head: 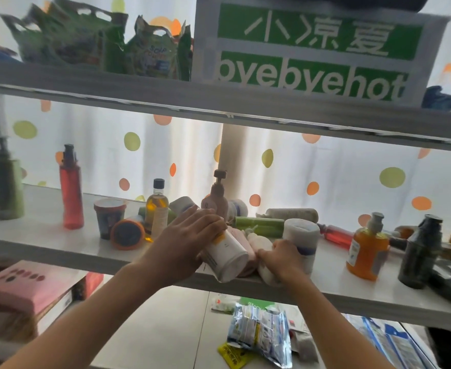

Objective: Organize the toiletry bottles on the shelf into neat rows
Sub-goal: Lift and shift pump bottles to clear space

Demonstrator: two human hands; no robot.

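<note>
My left hand grips a white bottle lying tilted at the front edge of the white shelf. My right hand is wrapped around a smaller white bottle beside it, with pink bottles lying between the two. Behind them lie green tubes and a white bottle. A white and blue tub stands just right of my right hand. Upright on the shelf are a red bottle, an amber oil bottle, a pink pump bottle and an orange pump bottle.
A green pump bottle stands far left, dark jars with an orange-rimmed lid sit left of centre, and a dark bottle stands at right. The upper shelf holds green refill pouches and a green-lettered box. Packets lie below.
</note>
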